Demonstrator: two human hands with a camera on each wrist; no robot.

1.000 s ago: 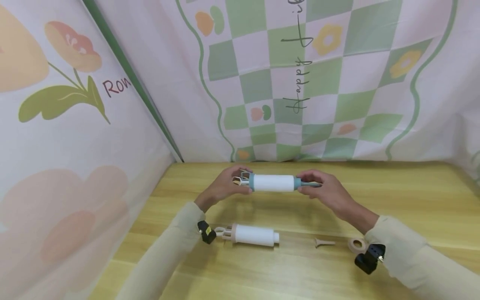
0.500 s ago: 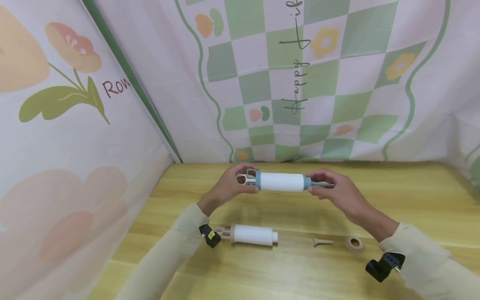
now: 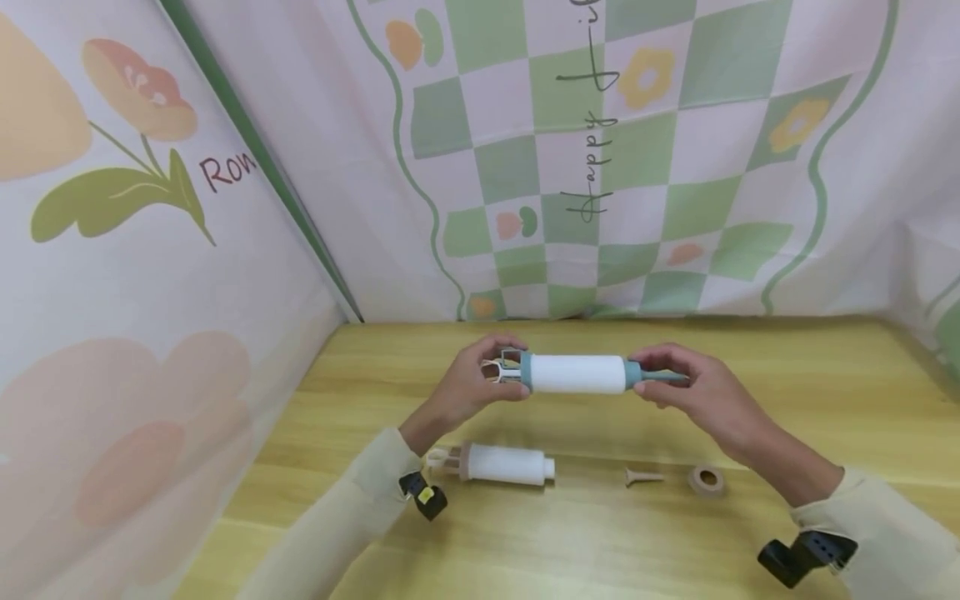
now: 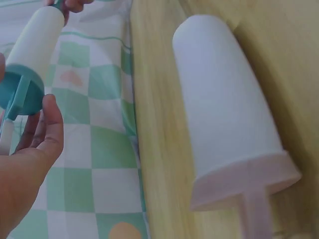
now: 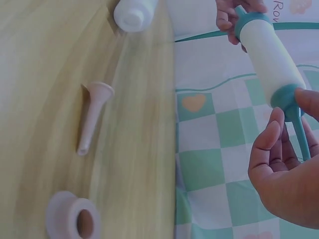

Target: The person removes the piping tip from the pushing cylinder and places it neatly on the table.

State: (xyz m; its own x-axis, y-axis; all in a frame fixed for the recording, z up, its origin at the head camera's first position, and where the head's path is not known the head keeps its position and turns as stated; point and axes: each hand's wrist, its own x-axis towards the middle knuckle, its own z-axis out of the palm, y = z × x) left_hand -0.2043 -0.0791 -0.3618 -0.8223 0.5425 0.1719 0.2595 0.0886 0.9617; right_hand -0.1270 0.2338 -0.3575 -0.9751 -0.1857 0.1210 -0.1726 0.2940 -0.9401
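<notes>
Both hands hold up a white-barrelled piping syringe (image 3: 577,374) with teal ends, level above the wooden table. At its handle end, my left hand (image 3: 468,382) grips the teal collar (image 4: 30,94) with thumb and fingers; the white plunger handle lies within that hand. My right hand (image 3: 705,396) pinches the teal cap (image 5: 286,99) at the other end, and the long teal nozzle (image 5: 301,134) points back into the palm. Below them a second syringe (image 3: 510,465), white with a beige-pink collar and handle, lies on the table. No nozzle is on its tip.
Right of the second syringe lie a loose beige-pink nozzle (image 5: 92,117) and a ring-shaped cap (image 3: 707,492). A printed cloth (image 3: 577,275) hangs along the table's back edge, and another (image 3: 187,350) hangs at the left side.
Both hands and the teal-ended syringe have moved to the right, with the grips on its two ends much the same. The parts on the table stay where they were.
</notes>
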